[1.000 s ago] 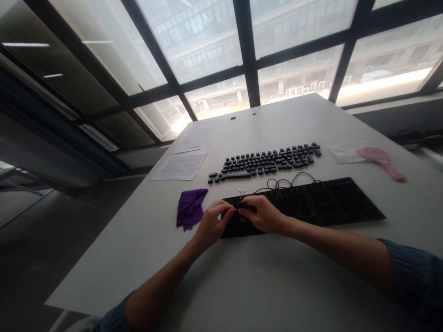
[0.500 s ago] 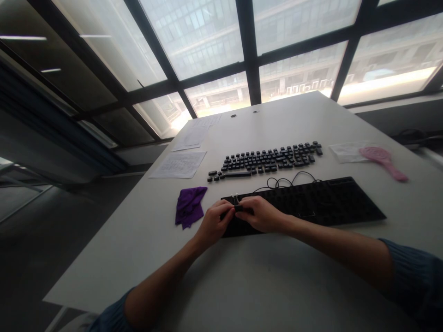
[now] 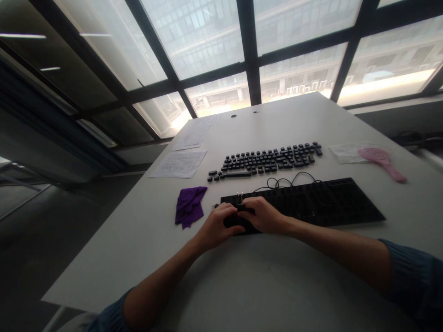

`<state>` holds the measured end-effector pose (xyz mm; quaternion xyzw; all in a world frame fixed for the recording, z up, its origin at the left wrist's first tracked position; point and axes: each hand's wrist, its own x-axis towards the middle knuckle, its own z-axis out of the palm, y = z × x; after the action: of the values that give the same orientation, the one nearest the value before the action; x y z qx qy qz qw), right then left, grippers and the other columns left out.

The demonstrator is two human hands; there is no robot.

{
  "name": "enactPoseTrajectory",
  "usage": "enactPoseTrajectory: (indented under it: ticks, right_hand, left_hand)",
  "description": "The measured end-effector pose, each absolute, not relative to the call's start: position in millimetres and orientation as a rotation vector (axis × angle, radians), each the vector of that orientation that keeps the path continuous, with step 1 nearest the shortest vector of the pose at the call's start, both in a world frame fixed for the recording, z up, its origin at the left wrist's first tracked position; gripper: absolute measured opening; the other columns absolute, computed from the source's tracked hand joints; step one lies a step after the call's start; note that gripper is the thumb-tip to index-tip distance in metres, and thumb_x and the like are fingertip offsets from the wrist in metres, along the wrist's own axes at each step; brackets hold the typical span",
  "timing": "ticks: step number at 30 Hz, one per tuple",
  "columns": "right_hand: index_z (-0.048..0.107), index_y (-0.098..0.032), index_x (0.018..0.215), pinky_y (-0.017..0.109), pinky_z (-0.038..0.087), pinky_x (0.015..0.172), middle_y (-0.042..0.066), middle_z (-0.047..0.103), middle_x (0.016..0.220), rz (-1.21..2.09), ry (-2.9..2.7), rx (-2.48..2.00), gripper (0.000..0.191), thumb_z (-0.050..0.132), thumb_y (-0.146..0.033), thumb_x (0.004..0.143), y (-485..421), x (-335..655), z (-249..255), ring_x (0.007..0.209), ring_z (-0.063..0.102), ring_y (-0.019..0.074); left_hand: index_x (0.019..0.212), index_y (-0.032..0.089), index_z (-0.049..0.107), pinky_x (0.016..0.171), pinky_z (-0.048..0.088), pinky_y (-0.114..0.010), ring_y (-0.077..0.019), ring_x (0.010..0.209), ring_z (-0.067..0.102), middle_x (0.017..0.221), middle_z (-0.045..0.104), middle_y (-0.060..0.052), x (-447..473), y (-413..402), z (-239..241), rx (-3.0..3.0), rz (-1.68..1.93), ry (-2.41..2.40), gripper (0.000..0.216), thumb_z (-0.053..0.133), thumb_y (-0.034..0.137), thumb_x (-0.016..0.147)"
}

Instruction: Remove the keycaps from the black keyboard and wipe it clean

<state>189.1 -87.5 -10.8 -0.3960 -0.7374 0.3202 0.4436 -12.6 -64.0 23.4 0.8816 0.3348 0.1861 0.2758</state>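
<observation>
A black keyboard base (image 3: 321, 203) with its keycaps taken off lies across the white table (image 3: 270, 286). Both hands work at its left end. My right hand (image 3: 265, 215) pinches a small black tool with two metal prongs (image 3: 239, 201) sticking up. My left hand (image 3: 216, 227) rests curled on the base's left corner, fingers touching the same spot. Several loose black keycaps (image 3: 270, 159) lie in rows behind the base. The keyboard's cable (image 3: 287, 180) loops between them.
A crumpled purple cloth (image 3: 188, 205) lies left of the keyboard. Printed paper sheets (image 3: 180, 164) sit further back on the left. A pink hairbrush (image 3: 382, 161) rests on a white sheet at the right. Large windows stand behind the table's far edge.
My left hand has shifted right and forward onto the keyboard's left corner. The pronged tool stays in my right hand, moving only slightly.
</observation>
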Motion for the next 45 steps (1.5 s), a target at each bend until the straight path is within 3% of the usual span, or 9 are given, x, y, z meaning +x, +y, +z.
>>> enactPoseTrajectory:
  ticks: [3, 10, 18, 25, 35, 41, 45]
  right_hand:
    - [0.064, -0.017, 0.069, 0.025, 0.041, 0.062, 0.002, 0.062, 0.069, 0.773, -1.866, -0.966, 0.019, 0.062, -0.015, 0.088, -87.8, 190.8, -9.8, 0.064, 0.055, 0.0147]
    - [0.067, -0.017, 0.075, 0.026, 0.042, 0.063, 0.004, 0.063, 0.077, 0.706, -2.006, -0.885, 0.015, 0.061, -0.014, 0.088, -94.1, 192.6, -3.0, 0.068, 0.056, 0.0156]
    - [0.061, -0.016, 0.064, 0.024, 0.041, 0.062, 0.0, 0.06, 0.066, 0.86, -1.826, -0.937, 0.021, 0.063, -0.016, 0.085, -87.4, 193.8, -9.6, 0.063, 0.054, 0.0136]
    - [0.065, -0.013, 0.071, 0.021, 0.038, 0.053, -0.002, 0.058, 0.062, 1.054, -1.585, -0.924, 0.017, 0.063, -0.022, 0.085, -84.1, 194.3, -9.7, 0.057, 0.051, 0.0113]
    - [0.061, -0.015, 0.067, 0.023, 0.041, 0.062, 0.001, 0.058, 0.072, 0.763, -1.743, -0.904, 0.022, 0.064, -0.024, 0.088, -85.2, 192.6, -9.3, 0.065, 0.051, 0.0126]
    - [0.064, -0.015, 0.074, 0.021, 0.039, 0.054, -0.001, 0.06, 0.062, 0.927, -1.554, -1.036, 0.02, 0.059, -0.025, 0.091, -84.2, 191.3, -8.1, 0.058, 0.054, 0.0118]
    - [0.06, -0.015, 0.069, 0.02, 0.036, 0.05, -0.002, 0.058, 0.057, 1.002, -1.502, -1.066, 0.026, 0.059, -0.03, 0.091, -81.5, 192.2, -9.0, 0.054, 0.052, 0.0108]
  left_hand:
    - [0.083, 0.022, 0.067, 0.08, 0.049, -0.035, -0.0221, 0.087, 0.06, 0.09, 0.065, -0.004, -11.5, -62.9, 17.9, 2.404, 0.527, 0.916, 0.014, 0.078, 0.031, 0.078]
    - [0.086, 0.021, 0.069, 0.08, 0.048, -0.033, -0.0206, 0.088, 0.059, 0.092, 0.065, -0.004, -11.0, -63.8, 15.4, 2.396, 0.506, 0.881, 0.008, 0.072, 0.027, 0.084]
    - [0.08, 0.021, 0.067, 0.08, 0.047, -0.035, -0.0222, 0.089, 0.059, 0.09, 0.064, -0.004, -8.2, -62.5, 10.3, 2.417, 0.528, 0.938, 0.01, 0.074, 0.028, 0.082]
    - [0.097, 0.021, 0.067, 0.08, 0.049, -0.032, -0.0195, 0.089, 0.06, 0.097, 0.064, -0.005, -6.9, -62.4, 6.5, 2.303, 0.585, 0.943, 0.01, 0.066, 0.025, 0.088]
    - [0.096, 0.021, 0.065, 0.081, 0.052, -0.032, -0.0202, 0.089, 0.064, 0.096, 0.068, -0.004, -4.1, -66.3, 4.9, 2.31, 0.757, 0.96, 0.011, 0.065, 0.029, 0.088]
    - [0.112, 0.023, 0.056, 0.076, 0.053, -0.03, -0.0177, 0.082, 0.064, 0.092, 0.067, 0.0, -5.7, -66.4, -3.1, 2.314, 0.882, 1.069, 0.034, 0.073, 0.024, 0.083]
    - [0.107, 0.024, 0.061, 0.084, 0.05, -0.034, -0.0197, 0.094, 0.061, 0.101, 0.065, -0.004, -6.5, -61.7, -2.3, 2.499, 0.857, 0.897, 0.017, 0.065, 0.022, 0.09]
